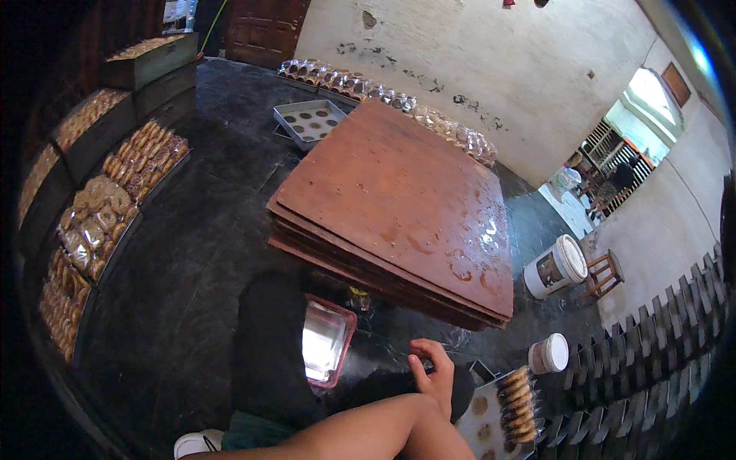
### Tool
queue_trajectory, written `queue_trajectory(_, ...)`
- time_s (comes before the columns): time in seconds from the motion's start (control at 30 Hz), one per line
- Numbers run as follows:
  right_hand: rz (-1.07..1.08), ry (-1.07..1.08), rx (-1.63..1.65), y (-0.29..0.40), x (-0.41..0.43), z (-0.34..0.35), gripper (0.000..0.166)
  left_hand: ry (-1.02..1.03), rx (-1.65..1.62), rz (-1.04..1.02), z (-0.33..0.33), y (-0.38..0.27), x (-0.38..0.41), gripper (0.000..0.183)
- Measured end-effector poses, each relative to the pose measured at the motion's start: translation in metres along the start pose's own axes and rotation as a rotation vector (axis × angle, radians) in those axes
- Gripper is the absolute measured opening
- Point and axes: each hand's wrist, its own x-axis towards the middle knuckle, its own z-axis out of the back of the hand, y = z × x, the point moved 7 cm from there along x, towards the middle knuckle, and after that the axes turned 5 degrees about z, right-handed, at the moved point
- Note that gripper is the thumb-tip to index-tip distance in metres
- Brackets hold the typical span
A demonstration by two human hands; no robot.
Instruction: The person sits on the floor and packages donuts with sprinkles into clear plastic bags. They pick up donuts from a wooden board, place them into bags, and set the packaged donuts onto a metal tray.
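Observation:
My right hand (434, 368) hangs over my dark-clothed right knee, its fingers loosely curled with a gap from the thumb and nothing between them. My left forearm crosses in front of it from the lower left. At the bent wrist my left hand (440, 428) turns down towards the bottom edge; its fingers are out of sight. Just right of the hands lies a metal tray (468, 428) with round brown marks and a row of ring-shaped baked goods (519, 405) in clear wrap. Between my legs is a red-rimmed tray (348, 339) with shiny clear plastic sheets or bags (322, 342).
A stack of brown boards (391, 201) stands ahead. Trays of packed baked goods (144, 161) line the left; more packs (368, 89) run along the wall. White buckets (555, 267), a wooden stool (606, 273) and stacked dark metal trays (632, 351) stand right. A small wrapper (359, 299) lies by the boards.

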Motion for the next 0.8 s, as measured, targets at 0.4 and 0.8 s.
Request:
queue_trajectory(0.4, -0.015, 0.111, -0.092, 0.002, 0.003, -0.01, 0.025, 0.035, -0.051, 0.047, 0.008, 0.004, -0.007, 0.043)
queue_trajectory(0.8, 0.117, 1.067, -0.491, -0.025, 0.004, -0.104, 0.034, 0.164, -0.076, 0.312, -0.034, 0.036, -0.015, 0.044)
